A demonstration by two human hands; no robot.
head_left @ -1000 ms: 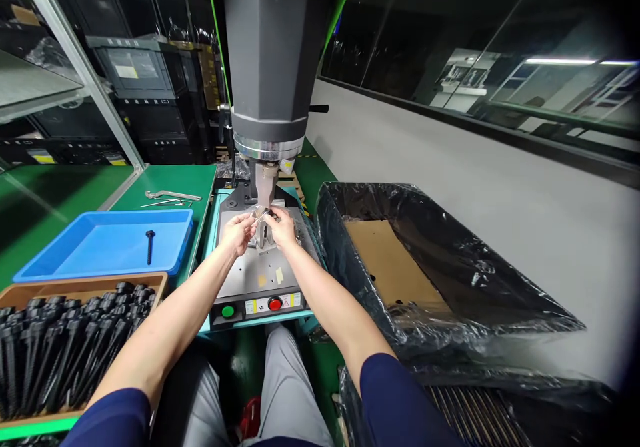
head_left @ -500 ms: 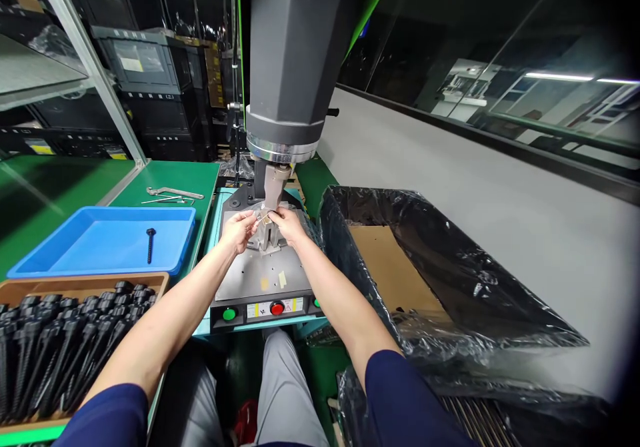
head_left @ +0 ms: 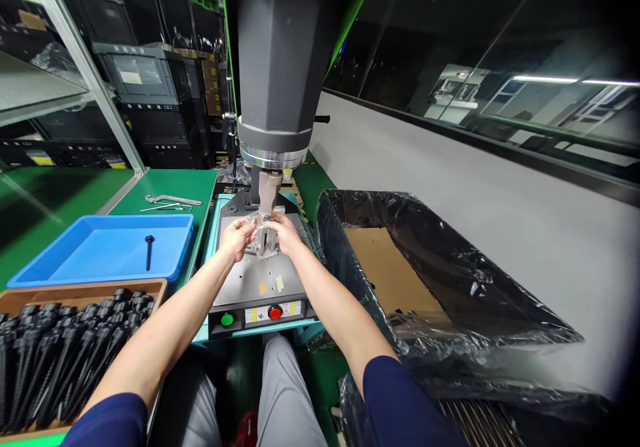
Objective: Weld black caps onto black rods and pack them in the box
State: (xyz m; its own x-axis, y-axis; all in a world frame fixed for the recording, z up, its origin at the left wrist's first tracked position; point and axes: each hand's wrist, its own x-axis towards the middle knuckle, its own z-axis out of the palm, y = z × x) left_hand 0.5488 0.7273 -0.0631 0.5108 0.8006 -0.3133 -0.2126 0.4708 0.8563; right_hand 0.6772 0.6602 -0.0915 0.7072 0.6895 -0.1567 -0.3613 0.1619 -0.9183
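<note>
My left hand [head_left: 237, 239] and my right hand [head_left: 284, 232] meet over a metal fixture [head_left: 267, 242] on the press plate. Both are closed, thumbs and fingers pinched around a small shiny piece [head_left: 260, 221] that looks partly see-through; its kind is too small to tell. Just behind my fingers, the pale metal horn [head_left: 269, 194] of the press [head_left: 277, 74] points down at the fixture. Below my wrists lies the grey metal plate [head_left: 250, 278], with a green button [head_left: 227, 319] and a red button [head_left: 275, 312] along its front panel.
To the left, a blue tray [head_left: 85, 274] holds one black screw-like part [head_left: 149, 252]. Several similar parts [head_left: 65, 354] fill a brown tray [head_left: 120, 288]. A wrench [head_left: 173, 200] lies behind. On the right stands a box lined with black plastic [head_left: 450, 267], cardboard [head_left: 395, 267] inside.
The view has shifted slightly. My hands stay over the fixture, and the right fingers now reach a little further across the small shiny piece toward the left hand.
</note>
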